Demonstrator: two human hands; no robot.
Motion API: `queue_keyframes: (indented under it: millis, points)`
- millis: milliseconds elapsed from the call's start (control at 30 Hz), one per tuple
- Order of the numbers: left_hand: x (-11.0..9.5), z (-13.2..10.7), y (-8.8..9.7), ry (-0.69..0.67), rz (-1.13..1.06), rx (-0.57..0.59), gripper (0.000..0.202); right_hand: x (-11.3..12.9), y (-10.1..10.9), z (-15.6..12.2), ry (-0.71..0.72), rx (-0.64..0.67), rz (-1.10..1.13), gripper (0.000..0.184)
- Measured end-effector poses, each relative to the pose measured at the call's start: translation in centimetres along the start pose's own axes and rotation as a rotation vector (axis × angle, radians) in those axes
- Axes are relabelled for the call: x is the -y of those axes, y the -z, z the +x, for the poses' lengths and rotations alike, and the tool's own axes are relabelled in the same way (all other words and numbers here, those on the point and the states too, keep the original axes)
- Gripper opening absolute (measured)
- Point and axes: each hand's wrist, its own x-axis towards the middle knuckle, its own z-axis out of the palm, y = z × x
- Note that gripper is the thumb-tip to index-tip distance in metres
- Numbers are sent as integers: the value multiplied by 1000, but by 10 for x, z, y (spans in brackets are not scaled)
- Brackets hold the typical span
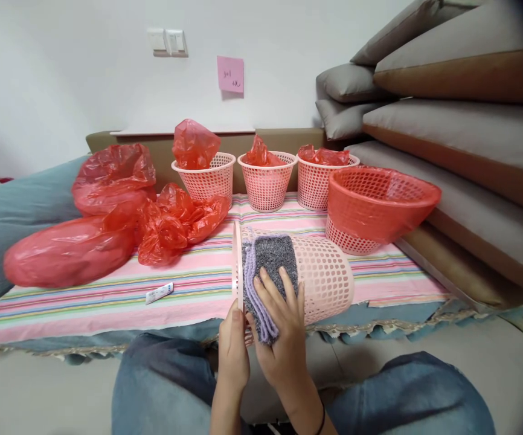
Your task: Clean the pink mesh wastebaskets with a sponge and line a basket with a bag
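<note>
A pink perforated plastic basket [327, 278] lies on its side in front of me, its rim facing left. My left hand [234, 347] grips the rim at its near side, fingers wrapped around the edge. Under my right hand [282, 317] is a folded grey cloth with a lilac edge [277, 257], pressed flat against the basket's outer wall. The fingers of that hand are stretched out over the cloth and touch the basket beside it. What lies inside the basket is hidden.
Three upright pink baskets [266, 187] holding red plastic bags stand at the back. A basket covered with a red bag [374, 205] is at right, beside stacked cushions [461, 127]. Red bags [75, 248] and a small white packet [159, 293] lie left on the striped cloth [107, 311].
</note>
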Motion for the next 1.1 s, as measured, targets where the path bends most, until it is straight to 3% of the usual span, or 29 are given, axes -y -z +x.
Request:
queue_keyframes:
  millis: [200,300,533,633,1100]
  points:
    - [7,1,2,36,-72,17,59,1,0,0,21,-21,11,50]
    - [13,0,3,59,-138,37,57,-11,3,0,10,-54,22,50]
    - [18,2,4,129,-260,45,57,-93,20,-2,-272,-409,-74,40]
    - [20,5,6,108,-251,35,58,-116,27,-8,-336,-492,-71,42]
    - [18,-3,-3,109,-168,-13,57,-125,35,-7,-351,-476,-34,44]
